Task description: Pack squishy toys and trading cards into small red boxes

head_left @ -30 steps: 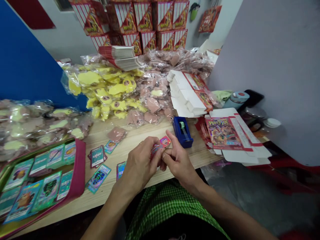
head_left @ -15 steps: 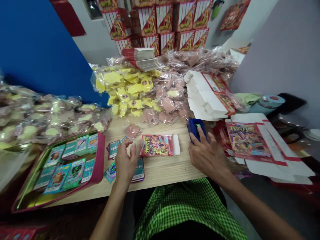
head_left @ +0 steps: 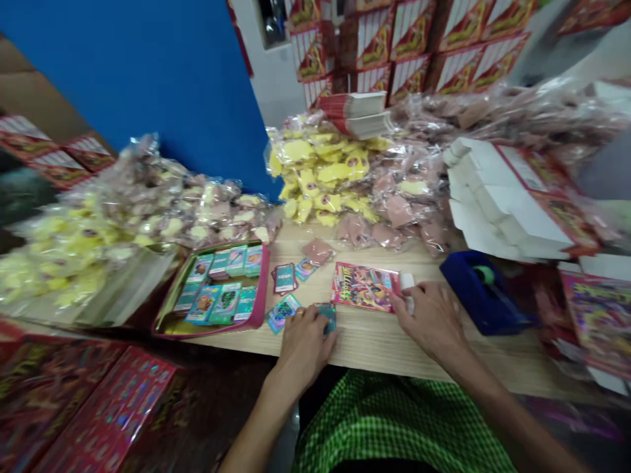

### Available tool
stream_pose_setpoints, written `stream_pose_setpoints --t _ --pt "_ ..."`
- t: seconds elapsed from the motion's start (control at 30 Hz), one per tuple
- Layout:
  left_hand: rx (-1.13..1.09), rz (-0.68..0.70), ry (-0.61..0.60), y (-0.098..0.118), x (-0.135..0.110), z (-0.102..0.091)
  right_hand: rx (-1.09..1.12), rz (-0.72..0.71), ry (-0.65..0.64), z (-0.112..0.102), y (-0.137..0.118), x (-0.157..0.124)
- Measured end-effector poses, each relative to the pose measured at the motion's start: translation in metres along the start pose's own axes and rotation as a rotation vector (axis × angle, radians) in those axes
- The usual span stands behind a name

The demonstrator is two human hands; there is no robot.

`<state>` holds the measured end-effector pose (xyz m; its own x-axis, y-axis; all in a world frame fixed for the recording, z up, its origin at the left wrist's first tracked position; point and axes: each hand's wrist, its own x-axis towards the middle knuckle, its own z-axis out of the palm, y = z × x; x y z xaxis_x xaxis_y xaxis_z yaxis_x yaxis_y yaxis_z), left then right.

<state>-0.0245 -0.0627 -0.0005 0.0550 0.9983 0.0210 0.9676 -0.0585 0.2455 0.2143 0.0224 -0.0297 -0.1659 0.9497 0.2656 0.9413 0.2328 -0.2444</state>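
Red printed cardboard box [head_left: 365, 287] lies flat on the pale wooden bench [head_left: 367, 341], long axis left-to-right; the right hand [head_left: 432, 316], nearer, touches its right end, fingers curled. The left hand [head_left: 306, 340] half-covers teal cards [head_left: 329, 313]; whether either grips, I cannot tell.

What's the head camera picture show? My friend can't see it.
A person's left hand is on some cards and the right hand is at the flap end of a red box, on a wooden table. A tin of cards is on the left, a blue tape dispenser on the right, bagged yellow things behind.
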Motion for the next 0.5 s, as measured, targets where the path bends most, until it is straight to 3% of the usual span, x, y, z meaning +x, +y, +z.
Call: stream_pose_setpoints --t 0.07,0.17,0.23,0.33,0.43,0.5 --pt "0.029 0.005 -0.007 0.009 0.020 -0.008 0.062 0.097 -0.004 0.018 -0.004 0.009" --pt "-0.058 0.205 0.013 0.019 0.059 -0.013 0.341 0.083 0.003 0.026 0.000 0.020" --pt "-0.169 0.341 0.001 0.024 0.086 -0.016 0.521 -0.039 0.050 0.012 0.006 0.025" --pt "-0.392 0.389 -0.030 0.030 0.115 -0.027 0.568 -0.246 0.148 -0.028 0.017 0.031" --pt "-0.709 0.406 -0.078 0.041 0.123 -0.033 0.490 -0.373 0.187 -0.061 0.034 0.042" --pt "-0.872 0.370 -0.102 0.055 0.121 -0.026 0.468 -0.343 0.219 -0.066 0.051 0.054"
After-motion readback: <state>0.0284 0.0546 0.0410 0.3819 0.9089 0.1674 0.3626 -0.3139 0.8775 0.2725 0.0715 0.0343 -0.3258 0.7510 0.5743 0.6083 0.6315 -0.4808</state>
